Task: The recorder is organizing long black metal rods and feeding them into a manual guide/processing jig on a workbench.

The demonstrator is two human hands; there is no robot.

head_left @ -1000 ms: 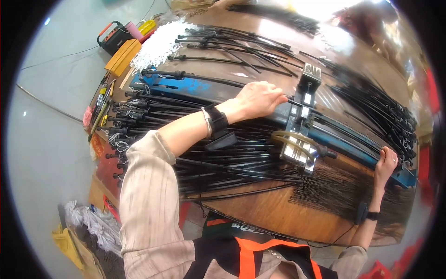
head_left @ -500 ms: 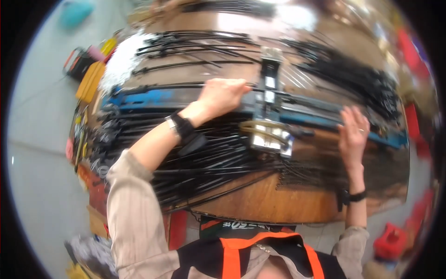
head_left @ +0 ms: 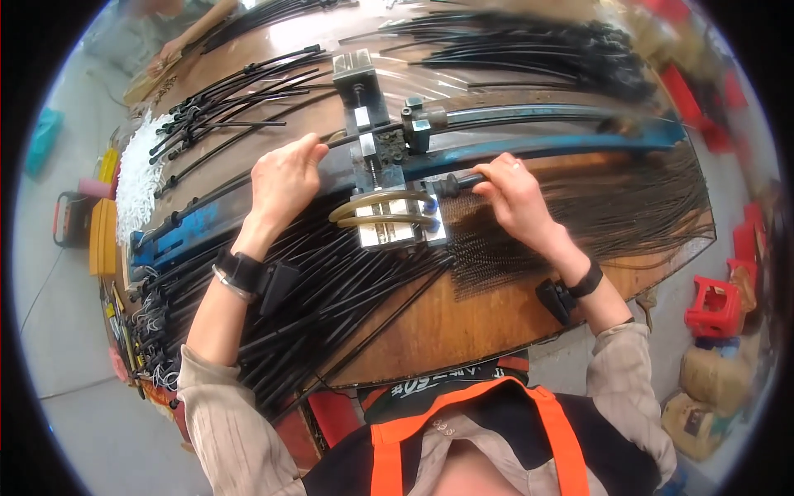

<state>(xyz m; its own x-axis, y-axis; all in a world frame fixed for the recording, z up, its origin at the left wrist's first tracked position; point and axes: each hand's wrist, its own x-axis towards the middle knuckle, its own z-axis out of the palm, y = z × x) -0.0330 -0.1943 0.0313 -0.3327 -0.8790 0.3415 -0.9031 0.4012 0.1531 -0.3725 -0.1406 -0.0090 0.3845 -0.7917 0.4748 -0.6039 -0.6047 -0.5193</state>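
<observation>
A metal clamping fixture (head_left: 375, 169) stands across a blue rail (head_left: 571, 144) on the worktable. My left hand (head_left: 285, 178) is just left of it, fingers pinched round a long thin black cable (head_left: 213, 198). That cable runs along the rail and into the fixture. On the fixture's right side, my right hand (head_left: 519, 197) has its fingertips closed on the end of a dark lever handle (head_left: 452, 185). Two yellowish hoses (head_left: 385, 198) loop over the fixture's near end. My left palm hides part of the cable.
Many black cables (head_left: 306, 306) lie heaped near left, with more bundles (head_left: 529, 54) at the back. Thin dark springs or wires (head_left: 571, 223) spread at right. White pieces (head_left: 142, 169) are piled at the left edge. Another person's hand (head_left: 169, 54) shows far left.
My right hand has moved left and closed on the lever handle, from an open pose over the rail. My left hand stays at the cable. The whole view has shifted.
</observation>
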